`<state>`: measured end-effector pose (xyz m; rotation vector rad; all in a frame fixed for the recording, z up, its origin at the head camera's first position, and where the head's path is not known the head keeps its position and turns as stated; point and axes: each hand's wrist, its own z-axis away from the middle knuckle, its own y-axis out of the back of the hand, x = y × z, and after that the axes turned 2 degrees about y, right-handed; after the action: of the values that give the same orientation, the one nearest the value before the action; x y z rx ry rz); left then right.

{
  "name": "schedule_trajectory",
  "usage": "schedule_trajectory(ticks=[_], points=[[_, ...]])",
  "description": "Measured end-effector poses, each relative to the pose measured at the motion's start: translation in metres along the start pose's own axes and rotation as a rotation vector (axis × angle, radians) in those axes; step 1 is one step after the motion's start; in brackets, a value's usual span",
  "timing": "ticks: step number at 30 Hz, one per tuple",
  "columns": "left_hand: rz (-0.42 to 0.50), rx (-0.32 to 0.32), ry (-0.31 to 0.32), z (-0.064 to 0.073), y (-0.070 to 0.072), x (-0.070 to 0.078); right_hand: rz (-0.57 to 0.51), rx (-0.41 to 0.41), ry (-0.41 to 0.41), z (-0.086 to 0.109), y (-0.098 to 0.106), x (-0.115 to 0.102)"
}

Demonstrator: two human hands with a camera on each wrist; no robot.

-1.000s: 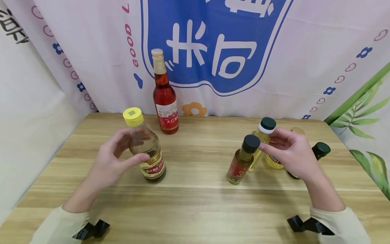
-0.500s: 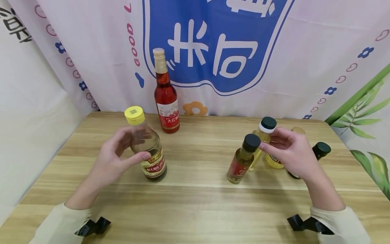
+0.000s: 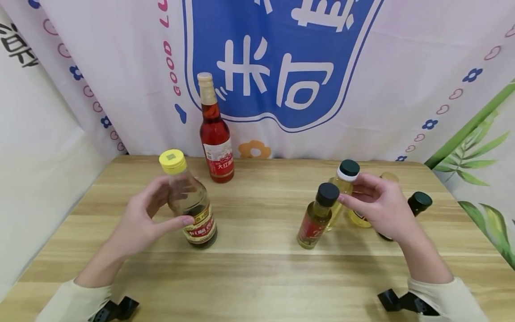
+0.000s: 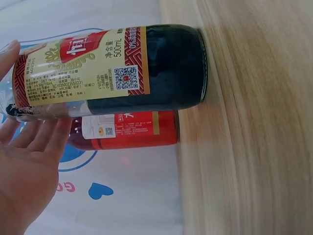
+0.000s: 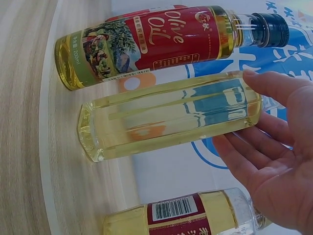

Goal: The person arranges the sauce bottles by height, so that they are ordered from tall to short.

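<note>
In the head view my left hand (image 3: 138,219) curves round a vinegar bottle (image 3: 201,226) with a yellow cap and dark liquid. Its thumb lies at the label's edge, its fingers behind the glass. On the right my right hand (image 3: 386,210) holds a bottle of pale yellow oil (image 5: 166,120) near its neck, between thumb and fingers; this bottle has a dark green cap over a white collar. A small olive oil bottle (image 3: 314,223), black-capped with a red label, stands just left of it and partly covers it. All three bottles look upright.
A tall red bottle (image 3: 217,138) stands at the back left. Behind the right hand are a yellow oil bottle (image 3: 359,219) and a dark-green-capped bottle (image 3: 420,202), both partly hidden. A printed curtain (image 3: 153,116) hangs along the back edge of the wooden table (image 3: 257,286).
The head view has shifted slightly, so everything sits a little lower in it. Both hands and the bottles keep their places on the table.
</note>
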<state>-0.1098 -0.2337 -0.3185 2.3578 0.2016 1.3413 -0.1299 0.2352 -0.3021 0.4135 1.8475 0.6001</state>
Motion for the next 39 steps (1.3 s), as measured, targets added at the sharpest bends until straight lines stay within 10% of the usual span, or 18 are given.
schedule_trajectory(ticks=[20, 39], points=[[-0.028, 0.110, 0.075, -0.004, -0.010, 0.005, -0.006, 0.000, -0.019, -0.001, -0.001, 0.000], [-0.092, 0.254, 0.164, -0.066, -0.045, 0.024, -0.001, -0.001, -0.023, 0.000, -0.001, -0.001]])
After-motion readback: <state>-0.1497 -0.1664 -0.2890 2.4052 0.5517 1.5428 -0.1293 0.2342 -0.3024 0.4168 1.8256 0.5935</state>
